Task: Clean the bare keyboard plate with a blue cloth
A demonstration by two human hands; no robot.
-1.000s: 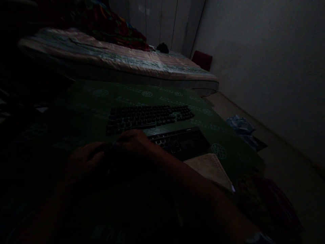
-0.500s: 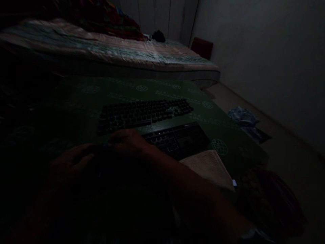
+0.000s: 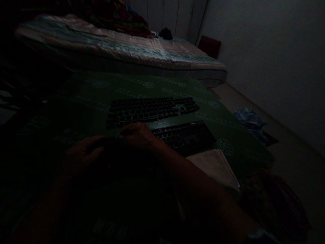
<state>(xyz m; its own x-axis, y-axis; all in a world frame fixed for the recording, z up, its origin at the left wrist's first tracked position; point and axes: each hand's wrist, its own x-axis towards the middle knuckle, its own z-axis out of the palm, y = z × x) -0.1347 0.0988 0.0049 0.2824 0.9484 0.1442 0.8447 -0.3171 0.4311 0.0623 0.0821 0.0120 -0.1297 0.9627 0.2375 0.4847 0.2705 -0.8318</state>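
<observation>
Head cam: green table (image 3: 243,149), loose keys (image 3: 142,110) in rows, black kbd (image 3: 200,135) nearer you, partly behind R forearm (image 3: 198,186). View's shifted; your R hand (image 3: 139,135) & L hand (image 3: 83,152) stay close, so work prob. unchanged; too dark, can't tell finger grip.

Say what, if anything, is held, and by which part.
Can't tell: shadow hides any grip of the left hand or right hand, near the keyboard base.

Kbd base (image 3: 199,135) & cloth (image 3: 213,166) obstruct near rt; room btwn keycaps (image 3: 144,119) & bed (image 3: 152,59).
</observation>
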